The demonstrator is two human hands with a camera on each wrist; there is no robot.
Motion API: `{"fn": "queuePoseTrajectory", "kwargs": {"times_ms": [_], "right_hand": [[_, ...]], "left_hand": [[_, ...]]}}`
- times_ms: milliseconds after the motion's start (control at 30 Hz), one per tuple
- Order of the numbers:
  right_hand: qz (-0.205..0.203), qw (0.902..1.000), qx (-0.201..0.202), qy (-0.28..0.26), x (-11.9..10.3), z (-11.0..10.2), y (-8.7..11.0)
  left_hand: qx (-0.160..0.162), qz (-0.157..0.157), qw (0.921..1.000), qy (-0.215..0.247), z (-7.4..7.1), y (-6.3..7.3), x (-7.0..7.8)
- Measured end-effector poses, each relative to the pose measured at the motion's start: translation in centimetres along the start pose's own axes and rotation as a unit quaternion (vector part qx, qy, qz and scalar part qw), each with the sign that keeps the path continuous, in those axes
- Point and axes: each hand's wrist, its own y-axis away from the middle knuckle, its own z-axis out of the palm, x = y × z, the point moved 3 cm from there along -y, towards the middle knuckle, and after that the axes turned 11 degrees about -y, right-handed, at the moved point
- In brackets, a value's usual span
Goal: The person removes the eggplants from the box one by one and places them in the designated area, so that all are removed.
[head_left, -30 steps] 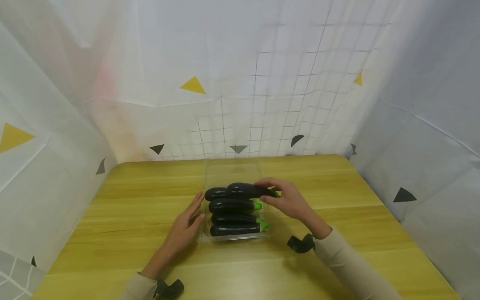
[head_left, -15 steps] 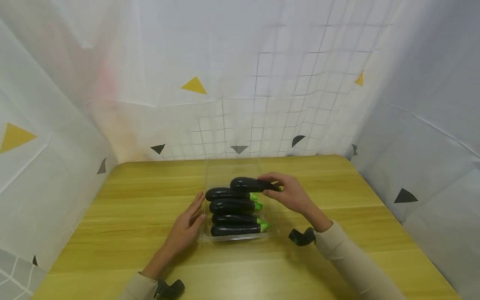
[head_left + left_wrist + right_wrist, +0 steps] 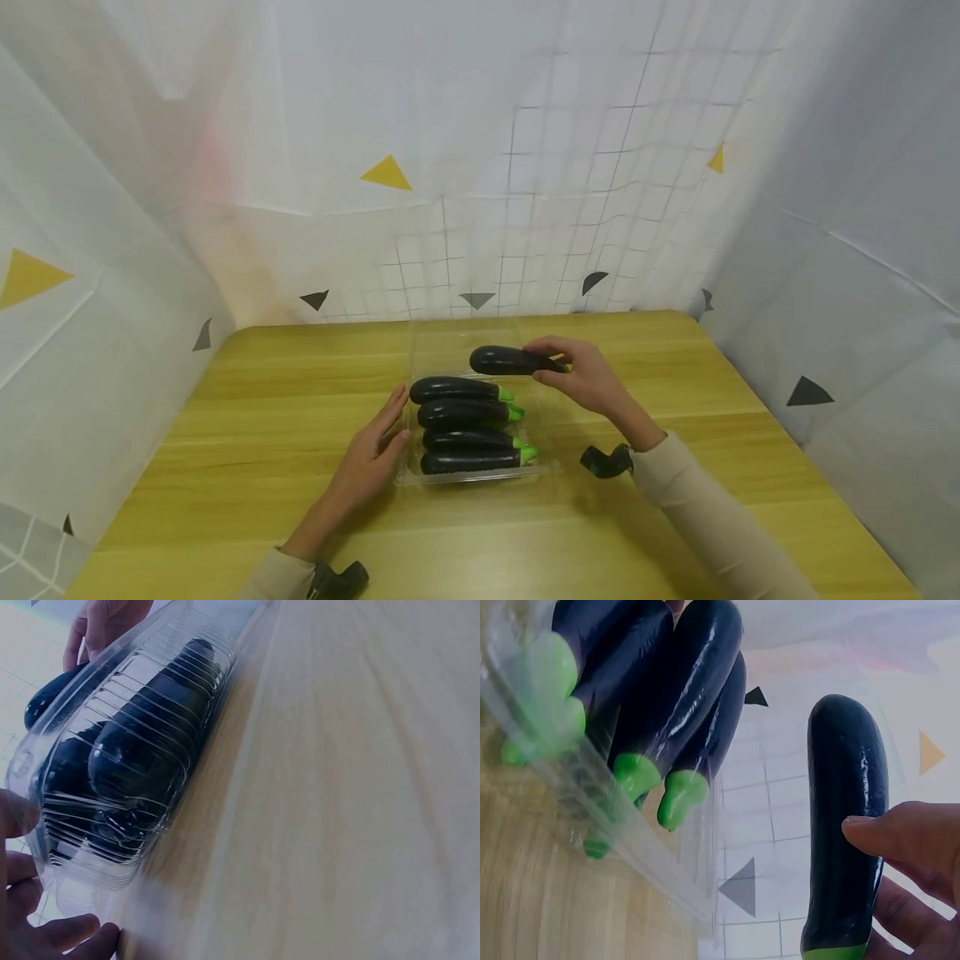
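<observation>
1. Our right hand [image 3: 581, 375] pinched 1 dark eggplant [image 3: 506, 360] near its green stem end, thumb on the near side, fingers on the far side, the grip closed to its thickness.
2. We angled the right arm [image 3: 705, 508] in from the lower right of the head view, slanting up and leftward.
3. We held that eggplant roughly level, blunt end pointing left, raised above the rim at the far end of a clear plastic container [image 3: 480, 477] and apart from the other eggplants.
4. Our left hand [image 3: 367, 454] gripped nothing: its fingers lay fairly straight, the thumb spread away from them, the tips touching the container's left side.
5. We had the left arm [image 3: 277, 577] slanting up and rightward from the lower left.
6. We saw 4 more eggplants [image 3: 461, 412] lying side by side inside the container, green stems to our right.
7. Beneath it all we had a wooden table [image 3: 480, 542], with a white backdrop [image 3: 300, 125] behind, marked with grid lines and triangles.
</observation>
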Motion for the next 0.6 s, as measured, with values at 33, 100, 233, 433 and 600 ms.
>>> {"fn": "queuePoseTrajectory", "kwargs": {"times_ms": [33,100,233,433,600], "right_hand": [[0.001,1.0000,0.000,0.000,0.1,-0.1,0.0],[0.004,1.0000,0.000,0.000,0.1,-0.2,-0.1],[0.007,1.0000,-0.002,0.005,0.3,-0.5,-0.2],[0.017,0.9998,0.002,0.007,0.7,-1.0,-0.6],[0.024,0.9997,0.005,0.006,1.1,-1.3,-0.8]], "left_hand": [[0.000,0.000,1.0000,0.000,0.0,0.0,0.0],[0.000,-0.001,1.0000,0.000,0.0,0.0,0.0],[0.000,-0.002,1.0000,-0.001,0.0,0.0,0.1],[0.000,-0.003,1.0000,0.001,-0.1,0.0,0.2],[0.000,-0.004,1.0000,-0.001,-0.1,0.0,0.3]]}}
